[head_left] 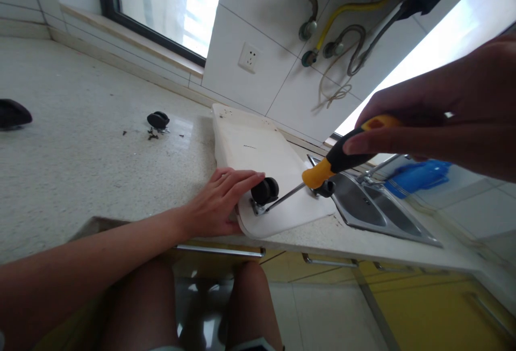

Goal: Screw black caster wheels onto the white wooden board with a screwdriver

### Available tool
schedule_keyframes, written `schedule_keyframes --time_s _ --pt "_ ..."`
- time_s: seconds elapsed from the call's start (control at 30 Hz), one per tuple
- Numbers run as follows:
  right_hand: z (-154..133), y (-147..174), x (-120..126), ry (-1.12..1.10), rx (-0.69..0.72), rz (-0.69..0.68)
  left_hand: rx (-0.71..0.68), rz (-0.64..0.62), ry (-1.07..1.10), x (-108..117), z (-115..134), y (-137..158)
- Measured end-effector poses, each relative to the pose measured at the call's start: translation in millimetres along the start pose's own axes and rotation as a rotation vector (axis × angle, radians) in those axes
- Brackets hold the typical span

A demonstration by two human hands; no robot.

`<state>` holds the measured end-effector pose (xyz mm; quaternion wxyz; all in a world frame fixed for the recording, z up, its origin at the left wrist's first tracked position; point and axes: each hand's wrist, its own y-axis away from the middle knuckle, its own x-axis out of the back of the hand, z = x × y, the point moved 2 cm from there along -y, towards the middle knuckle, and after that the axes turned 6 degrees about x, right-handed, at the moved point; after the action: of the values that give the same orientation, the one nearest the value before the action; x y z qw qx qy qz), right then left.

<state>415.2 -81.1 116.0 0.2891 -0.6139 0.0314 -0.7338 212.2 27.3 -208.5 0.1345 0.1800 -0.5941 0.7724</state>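
My right hand (427,117) is closed round the black and yellow handle of a screwdriver (338,155). Its thin metal shaft slants down to the left, and the tip meets the metal mounting plate (257,208) of a black caster wheel (265,191). That caster stands at the near corner of a white plastic panel (258,147) lying on the countertop. Gripping the panel's left edge is my left hand (220,200), one fingertip touching the caster. A second caster (325,187), partly hidden behind the screwdriver handle, sits at the panel's right corner.
A loose caster (158,120) and several screws (152,135) lie on the speckled countertop (80,179). At far left is another black piece (14,113). A steel sink (363,203) with a blue object (419,178) behind it is to the right. Yellow drawers (314,267) run below.
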Motion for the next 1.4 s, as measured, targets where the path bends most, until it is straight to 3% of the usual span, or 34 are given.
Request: schedule_keyframes --time_s 0.2,0.3,0.43,0.67,0.87,1.03,1.2,1.4 --pt "-4 -11 6 0.178 0.072 -0.325 0.037 0.022 -0.001 -1 1 1" --pt "-1 -14 0 0.216 0.089 -0.350 0.020 0.019 -0.010 -1 3 0" --pt "-5 -13 1 0.208 -0.001 -0.393 0.023 0.032 -0.019 -1 3 0" --pt "-8 -12 0 0.177 0.087 -0.255 0.048 0.028 -0.021 -1 3 2" --pt "-8 -14 -1 0.139 0.094 -0.328 0.028 0.037 -0.037 -2 3 2" --pt "-11 -13 -2 0.228 0.144 -0.233 0.033 0.040 -0.032 -3 3 2" --pt "-8 -12 -2 0.157 0.136 -0.304 0.038 0.035 -0.033 -3 3 2" --pt "-6 -17 -6 0.215 0.180 -0.253 0.038 0.029 -0.030 -2 3 1"
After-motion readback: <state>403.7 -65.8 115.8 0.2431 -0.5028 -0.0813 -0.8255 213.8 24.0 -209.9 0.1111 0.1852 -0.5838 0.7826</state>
